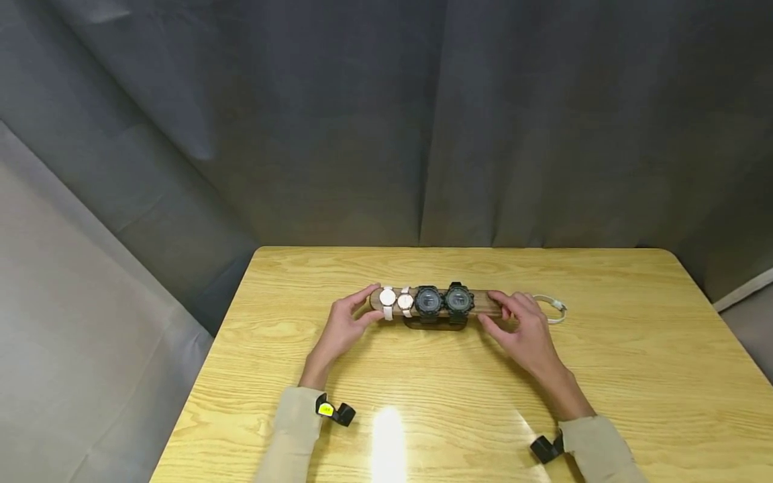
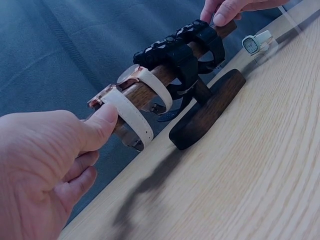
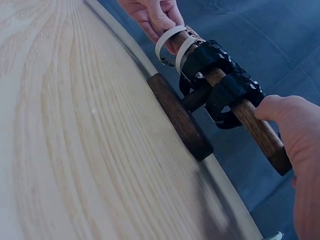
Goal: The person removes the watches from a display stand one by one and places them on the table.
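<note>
A dark wooden T-shaped watch stand [image 1: 484,304] stands on the table, its crossbar raised above an oblong base [image 2: 210,115]. Two watches with white straps sit at the bar's left end, the outer white watch [image 1: 388,297] beside a smaller white watch [image 1: 405,302]. To their right are two chunky black watches, one black watch [image 1: 428,301] next to another black watch [image 1: 459,300]. My left hand [image 1: 343,327] grips the bar's left end, its thumb against the outer white strap. At the bare right end, my right hand [image 1: 527,335] holds the bar between thumb and fingers.
A loose white watch [image 2: 255,44] with a squarish face lies on the wooden table [image 1: 272,349], just beyond my right hand. Dark grey curtains [image 1: 338,134] hang behind the table's far edge. A small black device is strapped at each sleeve cuff.
</note>
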`<action>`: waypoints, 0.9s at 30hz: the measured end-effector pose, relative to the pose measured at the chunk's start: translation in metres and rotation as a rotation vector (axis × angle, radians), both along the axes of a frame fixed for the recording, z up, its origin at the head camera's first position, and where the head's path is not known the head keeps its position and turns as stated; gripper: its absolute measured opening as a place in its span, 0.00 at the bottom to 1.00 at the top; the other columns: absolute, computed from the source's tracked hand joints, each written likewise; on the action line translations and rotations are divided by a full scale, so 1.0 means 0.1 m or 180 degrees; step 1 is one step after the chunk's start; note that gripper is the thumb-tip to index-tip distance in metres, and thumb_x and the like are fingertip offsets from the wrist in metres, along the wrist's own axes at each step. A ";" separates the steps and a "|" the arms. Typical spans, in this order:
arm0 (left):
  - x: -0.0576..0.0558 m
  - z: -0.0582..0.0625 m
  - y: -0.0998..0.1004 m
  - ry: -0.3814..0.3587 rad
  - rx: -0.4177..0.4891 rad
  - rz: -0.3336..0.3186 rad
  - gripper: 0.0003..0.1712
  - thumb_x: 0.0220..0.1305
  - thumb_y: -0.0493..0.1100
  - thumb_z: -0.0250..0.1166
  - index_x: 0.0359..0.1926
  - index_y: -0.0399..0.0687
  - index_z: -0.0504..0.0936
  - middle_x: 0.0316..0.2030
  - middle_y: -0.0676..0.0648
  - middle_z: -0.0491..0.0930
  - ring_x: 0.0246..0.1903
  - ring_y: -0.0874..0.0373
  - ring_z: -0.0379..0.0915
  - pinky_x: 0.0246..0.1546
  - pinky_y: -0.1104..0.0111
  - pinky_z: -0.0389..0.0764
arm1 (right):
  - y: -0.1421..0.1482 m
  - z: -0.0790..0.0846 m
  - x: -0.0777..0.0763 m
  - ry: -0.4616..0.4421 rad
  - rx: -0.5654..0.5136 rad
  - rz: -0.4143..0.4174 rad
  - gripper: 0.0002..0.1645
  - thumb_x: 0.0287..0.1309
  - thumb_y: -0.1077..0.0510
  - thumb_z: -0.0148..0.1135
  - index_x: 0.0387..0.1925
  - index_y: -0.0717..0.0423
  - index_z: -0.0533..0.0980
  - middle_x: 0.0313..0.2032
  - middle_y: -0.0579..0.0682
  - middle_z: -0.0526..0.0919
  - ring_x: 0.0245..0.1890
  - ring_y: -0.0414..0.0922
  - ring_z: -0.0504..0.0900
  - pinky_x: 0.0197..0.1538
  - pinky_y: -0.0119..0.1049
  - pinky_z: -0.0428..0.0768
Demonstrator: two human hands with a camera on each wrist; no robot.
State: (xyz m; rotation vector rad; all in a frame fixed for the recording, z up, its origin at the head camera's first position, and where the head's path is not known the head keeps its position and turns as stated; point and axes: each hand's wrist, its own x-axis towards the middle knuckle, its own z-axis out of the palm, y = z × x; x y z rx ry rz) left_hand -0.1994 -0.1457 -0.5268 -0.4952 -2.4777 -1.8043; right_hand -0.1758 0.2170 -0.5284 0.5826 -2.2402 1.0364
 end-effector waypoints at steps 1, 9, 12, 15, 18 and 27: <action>0.00 0.01 0.01 -0.0012 -0.0020 0.0002 0.32 0.65 0.37 0.73 0.70 0.42 0.77 0.70 0.44 0.75 0.71 0.43 0.69 0.71 0.51 0.71 | 0.00 0.00 0.00 0.0017 0.0011 0.0004 0.28 0.44 0.68 0.82 0.51 0.64 0.84 0.25 0.49 0.71 0.33 0.43 0.64 0.40 0.33 0.58; 0.00 0.03 0.04 -0.0068 -0.0167 0.0007 0.33 0.67 0.40 0.72 0.71 0.48 0.77 0.70 0.48 0.75 0.71 0.46 0.69 0.72 0.55 0.71 | -0.02 0.01 -0.02 0.0061 0.0139 -0.0002 0.28 0.42 0.63 0.84 0.50 0.62 0.85 0.24 0.48 0.71 0.33 0.44 0.62 0.42 0.38 0.57; 0.00 0.03 0.04 -0.0048 -0.0179 -0.0009 0.33 0.67 0.40 0.72 0.71 0.44 0.76 0.70 0.47 0.75 0.71 0.46 0.68 0.72 0.54 0.71 | -0.04 0.00 -0.02 0.0074 0.0191 0.0021 0.30 0.42 0.61 0.85 0.51 0.61 0.85 0.24 0.49 0.72 0.33 0.43 0.62 0.41 0.39 0.57; 0.01 0.03 0.05 -0.0035 -0.0192 -0.0014 0.33 0.67 0.40 0.72 0.71 0.42 0.76 0.70 0.47 0.75 0.71 0.45 0.68 0.71 0.53 0.71 | -0.06 0.00 -0.02 0.0092 0.0250 0.0059 0.32 0.42 0.60 0.84 0.53 0.61 0.85 0.23 0.49 0.73 0.33 0.44 0.63 0.40 0.39 0.60; 0.02 0.03 0.05 -0.0045 -0.0193 -0.0014 0.33 0.67 0.40 0.71 0.72 0.43 0.76 0.71 0.48 0.75 0.72 0.45 0.68 0.71 0.54 0.71 | -0.08 0.01 -0.02 0.0107 0.0297 0.0097 0.33 0.42 0.58 0.84 0.54 0.61 0.84 0.23 0.49 0.74 0.33 0.44 0.66 0.40 0.39 0.62; 0.02 0.04 0.07 -0.0110 -0.0179 0.0011 0.33 0.67 0.41 0.71 0.72 0.45 0.76 0.71 0.49 0.74 0.72 0.44 0.67 0.71 0.53 0.71 | -0.09 0.04 -0.02 0.0106 0.0390 0.0095 0.35 0.41 0.56 0.85 0.54 0.60 0.85 0.24 0.49 0.75 0.32 0.43 0.67 0.39 0.38 0.60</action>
